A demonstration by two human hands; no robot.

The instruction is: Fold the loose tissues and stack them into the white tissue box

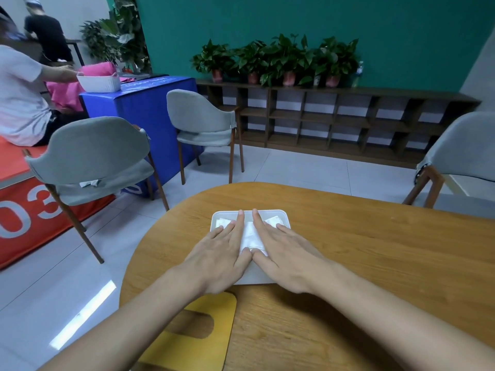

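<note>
The left grip (pixel 218 254) is spread flat, fingers straight and slightly fanned, palm down on the tissues (pixel 250 235). The right grip (pixel 288 254) mirrors it, also flat and spread, palm down. The two thumb tips meet at the near edge of the tissue stack, and the index fingers run almost parallel with a strip of white tissue showing between them. Neither grip pinches anything; both press downward. The tissues lie inside the white tissue box (pixel 285 215), with further folded pieces visible at its far left and far right corners. The box rests on the wooden surface (pixel 375 263), near its rounded left end. A yellow lid (pixel 222 317) with an oblong slot lies flat on the surface, near the box on the person's side, partly under the left forearm. Beyond the surface stand grey chairs (pixel 93 145), a low dark shelf (pixel 348 121) and potted plants (pixel 281 57) against a green wall.
</note>
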